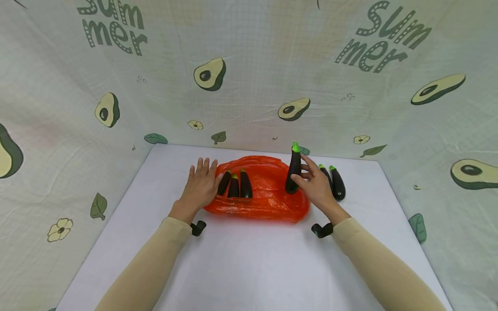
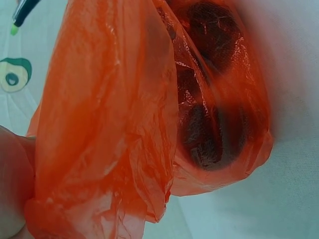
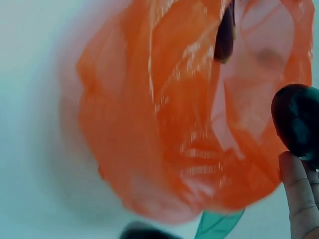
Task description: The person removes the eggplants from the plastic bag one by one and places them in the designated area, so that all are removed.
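Observation:
My right hand [image 1: 316, 186] pinches a dark eggplant [image 1: 293, 175] with a bright green stem, above the right part of an open red plastic bag [image 1: 268, 208]. In the right wrist view the rounded end of the held eggplant [image 3: 298, 119] shows beside my fingers [image 3: 298, 191]. Inside the bag, at its left, lie three more eggplants [image 1: 245, 185], their lower ends behind the bag's front side. My left hand [image 1: 199, 185] lies at the bag's left edge with its fingers straight and spread. In the left wrist view, dark shapes show through the red film [image 2: 112, 124].
Two eggplants [image 1: 337, 185] lie on the white table [image 1: 249, 263] to the right of the bag, partly behind my right hand. Black wrist cameras [image 1: 322, 230] sit at both wrists. A cloth [image 1: 249, 86] printed with avocados hangs behind and at the sides.

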The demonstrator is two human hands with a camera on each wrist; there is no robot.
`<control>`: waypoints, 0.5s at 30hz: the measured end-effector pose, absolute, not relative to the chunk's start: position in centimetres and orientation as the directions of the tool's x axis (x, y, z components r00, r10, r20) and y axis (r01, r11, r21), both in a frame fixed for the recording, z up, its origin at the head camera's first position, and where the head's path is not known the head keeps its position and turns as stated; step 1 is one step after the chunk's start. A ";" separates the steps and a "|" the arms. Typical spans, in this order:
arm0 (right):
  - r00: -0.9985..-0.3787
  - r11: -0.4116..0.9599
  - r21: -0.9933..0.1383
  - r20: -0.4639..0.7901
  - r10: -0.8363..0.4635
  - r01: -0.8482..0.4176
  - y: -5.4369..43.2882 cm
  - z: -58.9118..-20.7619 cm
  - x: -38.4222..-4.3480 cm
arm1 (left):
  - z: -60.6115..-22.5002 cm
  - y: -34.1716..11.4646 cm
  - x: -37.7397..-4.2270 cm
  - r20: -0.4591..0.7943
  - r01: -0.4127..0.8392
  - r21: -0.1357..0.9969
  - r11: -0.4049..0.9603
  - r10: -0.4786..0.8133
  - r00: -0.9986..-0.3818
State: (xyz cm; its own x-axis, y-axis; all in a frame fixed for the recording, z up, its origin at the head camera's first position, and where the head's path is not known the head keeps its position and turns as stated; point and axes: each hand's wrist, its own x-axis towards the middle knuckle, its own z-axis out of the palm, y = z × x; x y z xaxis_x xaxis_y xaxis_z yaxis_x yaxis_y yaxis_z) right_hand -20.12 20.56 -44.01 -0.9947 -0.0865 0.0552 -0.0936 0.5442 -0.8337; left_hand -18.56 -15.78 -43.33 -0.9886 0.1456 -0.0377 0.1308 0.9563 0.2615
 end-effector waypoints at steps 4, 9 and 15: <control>-0.996 0.562 -0.823 0.059 -0.060 -0.083 21.9 -43.8 -20.1 | -43.3 -15.8 -18.5 -0.042 0.127 0.255 0.959 0.142 -0.989; -0.997 0.577 -0.813 0.079 -0.025 -0.079 23.8 -43.4 -20.2 | -43.4 -15.9 -18.5 -0.034 0.132 0.262 0.956 0.146 -0.989; -0.995 0.607 -0.793 0.097 0.027 -0.061 26.3 -42.9 -20.2 | -43.3 -15.8 -18.4 -0.031 0.134 0.271 0.953 0.148 -0.989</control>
State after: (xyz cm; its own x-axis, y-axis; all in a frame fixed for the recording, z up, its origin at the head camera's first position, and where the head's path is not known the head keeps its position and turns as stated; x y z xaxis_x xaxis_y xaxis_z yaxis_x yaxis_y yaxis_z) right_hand -20.20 26.33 -42.92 -0.9949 0.0273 0.0970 -0.0606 0.6066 -0.7927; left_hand -18.44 -15.84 -43.30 -0.9885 0.1479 -0.0314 0.1340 0.9532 0.2710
